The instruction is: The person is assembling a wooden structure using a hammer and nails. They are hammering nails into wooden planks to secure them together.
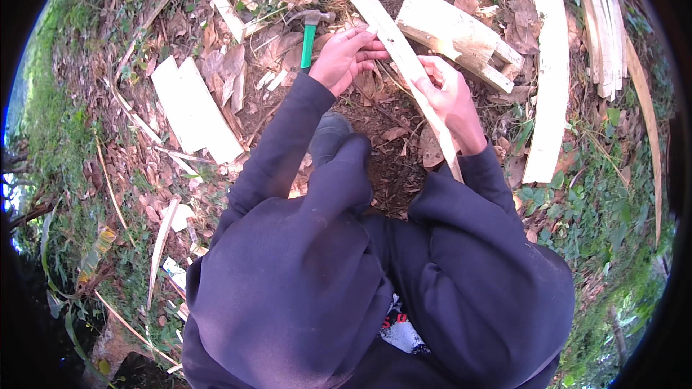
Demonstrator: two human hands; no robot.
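Note:
A long, pale wooden strip [393, 36] runs slantwise in front of me, from the top edge of the view down to my right knee. My left hand [351, 60] has its fingertips at the strip's left edge, some of them partly tucked beneath it. Lower down, my right hand [455, 101] grips the strip from the right, with the thumb lying on its face. A hammer [308, 43] with a green handle and metal head is just left of my left hand, its lower end hidden behind my sleeve.
Beyond my right hand lies a thick, notched wood block [461, 36]. Flat boards [191, 108] rest at left. A long plank [551, 72] and stacked slats [604, 36] are at right. Dry leaves, wood scraps and green plants cover the ground. My boot [330, 135] stands below my left hand.

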